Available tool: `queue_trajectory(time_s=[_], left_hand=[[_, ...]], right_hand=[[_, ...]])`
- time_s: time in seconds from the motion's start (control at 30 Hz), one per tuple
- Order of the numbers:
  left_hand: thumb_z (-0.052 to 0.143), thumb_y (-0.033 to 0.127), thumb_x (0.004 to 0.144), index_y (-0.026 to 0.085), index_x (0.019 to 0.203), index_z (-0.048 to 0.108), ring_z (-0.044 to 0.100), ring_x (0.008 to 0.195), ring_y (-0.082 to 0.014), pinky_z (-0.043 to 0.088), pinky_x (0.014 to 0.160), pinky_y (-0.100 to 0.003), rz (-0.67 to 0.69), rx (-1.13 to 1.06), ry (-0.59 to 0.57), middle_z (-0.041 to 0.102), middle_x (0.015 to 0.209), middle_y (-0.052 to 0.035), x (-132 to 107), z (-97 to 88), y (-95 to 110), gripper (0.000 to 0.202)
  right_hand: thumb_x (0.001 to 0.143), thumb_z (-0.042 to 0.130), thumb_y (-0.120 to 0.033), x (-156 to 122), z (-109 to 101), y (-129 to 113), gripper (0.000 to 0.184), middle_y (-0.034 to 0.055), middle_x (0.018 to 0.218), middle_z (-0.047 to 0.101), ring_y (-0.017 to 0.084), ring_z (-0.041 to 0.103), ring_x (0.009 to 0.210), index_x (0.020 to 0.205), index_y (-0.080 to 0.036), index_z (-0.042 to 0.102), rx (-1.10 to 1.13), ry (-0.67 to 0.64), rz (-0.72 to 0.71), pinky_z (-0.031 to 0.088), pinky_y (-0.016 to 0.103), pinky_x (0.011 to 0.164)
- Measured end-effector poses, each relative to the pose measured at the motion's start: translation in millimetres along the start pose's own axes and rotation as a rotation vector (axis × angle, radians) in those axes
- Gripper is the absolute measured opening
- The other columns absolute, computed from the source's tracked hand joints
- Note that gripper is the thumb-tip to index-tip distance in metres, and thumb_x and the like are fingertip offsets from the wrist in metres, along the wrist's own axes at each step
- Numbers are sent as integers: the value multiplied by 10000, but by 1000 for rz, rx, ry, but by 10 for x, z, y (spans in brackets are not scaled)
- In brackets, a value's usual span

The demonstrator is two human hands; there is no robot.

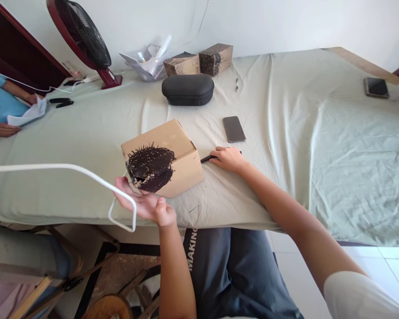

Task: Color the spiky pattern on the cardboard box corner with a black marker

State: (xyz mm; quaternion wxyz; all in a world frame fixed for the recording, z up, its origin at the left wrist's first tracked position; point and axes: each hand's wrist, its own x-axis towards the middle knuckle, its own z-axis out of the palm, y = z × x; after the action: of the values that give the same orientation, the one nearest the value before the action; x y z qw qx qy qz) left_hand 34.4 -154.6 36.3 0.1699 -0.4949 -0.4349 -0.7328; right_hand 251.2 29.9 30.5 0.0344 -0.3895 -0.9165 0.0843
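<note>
A small cardboard box with a black scribbled patch on its near face sits on a table covered in a pale green cloth. My left hand lies palm up with fingers spread, just in front of the box's near corner, holding nothing. My right hand rests on the cloth to the right of the box, fingers curled over a black marker whose end sticks out toward the box.
A phone lies beyond my right hand, a black case and two small boxes farther back. A fan stands at back left. Another person's hands hold paper at far left. A white cable crosses the foreground.
</note>
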Motion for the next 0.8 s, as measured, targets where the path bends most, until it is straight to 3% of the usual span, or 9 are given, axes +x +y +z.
queue_trajectory(time_s=[0.13, 0.27, 0.33, 0.4, 0.47, 0.53, 0.63, 0.73, 0.8], left_hand=[[610, 453, 880, 322, 1640, 393, 269, 1640, -395, 110, 1394, -630, 15, 10, 15, 413, 1685, -62, -8, 78, 63, 801], [529, 525, 889, 298, 1571, 410, 399, 1527, -424, 318, 1284, -687, 24, 191, 85, 465, 1535, -132, -24, 126, 111, 729], [551, 518, 869, 281, 1418, 495, 559, 1287, -409, 484, 1086, -687, 80, 311, 209, 544, 1260, -144, -40, 125, 148, 601], [578, 447, 878, 273, 1208, 549, 611, 920, -323, 559, 827, -581, 147, 342, 280, 516, 939, -74, -61, 115, 213, 374], [583, 347, 923, 259, 1094, 573, 525, 652, -216, 507, 634, -414, 135, 275, 151, 467, 765, -7, -83, 112, 316, 193], [583, 292, 973, 239, 1130, 621, 462, 531, -145, 419, 538, -306, 17, 173, -160, 499, 701, 27, -98, 140, 448, 169], [568, 283, 1031, 213, 1107, 661, 514, 525, -114, 398, 538, -258, -151, 138, -587, 586, 691, 31, -99, 243, 629, 138], [452, 298, 1085, 219, 805, 549, 513, 502, -121, 364, 534, -270, -193, 186, -704, 555, 610, 22, -70, 343, 722, 307], [395, 338, 1103, 237, 766, 465, 479, 467, -129, 334, 512, -278, -244, 161, -754, 494, 562, 34, -35, 368, 761, 359]], right_hand=[[1067, 508, -515, 30, 33, -79, 551, 119, 1162, 738, 226, 619, 807, 1545, -255, 592, 5, 24, -50, 183, 333, 612], [1114, 393, -436, 59, 32, -92, 458, 122, 1166, 724, 216, 607, 820, 1406, -256, 696, 19, 2, -110, 184, 330, 615], [1111, 393, -402, -4, -59, -61, 439, 121, 1133, 731, 206, 594, 792, 1356, -223, 710, 65, 49, -110, 201, 327, 615], [1098, 426, -390, -152, -227, -39, 409, 112, 1067, 742, 198, 589, 767, 1308, -192, 716, 128, 126, -143, 230, 322, 619], [1092, 455, -396, -369, -431, -73, 377, 95, 971, 743, 193, 594, 744, 1226, -177, 731, 191, 175, -231, 264, 318, 630], [1100, 460, -395, -612, -599, -189, 356, 87, 955, 750, 186, 610, 729, 1217, -179, 718, 254, 177, -354, 303, 315, 644], [1125, 447, -415, -927, -669, -459, 350, 77, 948, 761, 181, 641, 714, 1303, -186, 643, 323, 169, -482, 342, 306, 641], [1118, 468, -446, -1121, -555, -698, 366, 71, 895, 765, 187, 624, 635, 1334, -158, 537, 342, 185, -472, 347, 302, 594], [1105, 482, -444, -1192, -462, -794, 382, 89, 909, 767, 198, 613, 600, 1342, -145, 482, 329, 199, -430, 342, 306, 569]])
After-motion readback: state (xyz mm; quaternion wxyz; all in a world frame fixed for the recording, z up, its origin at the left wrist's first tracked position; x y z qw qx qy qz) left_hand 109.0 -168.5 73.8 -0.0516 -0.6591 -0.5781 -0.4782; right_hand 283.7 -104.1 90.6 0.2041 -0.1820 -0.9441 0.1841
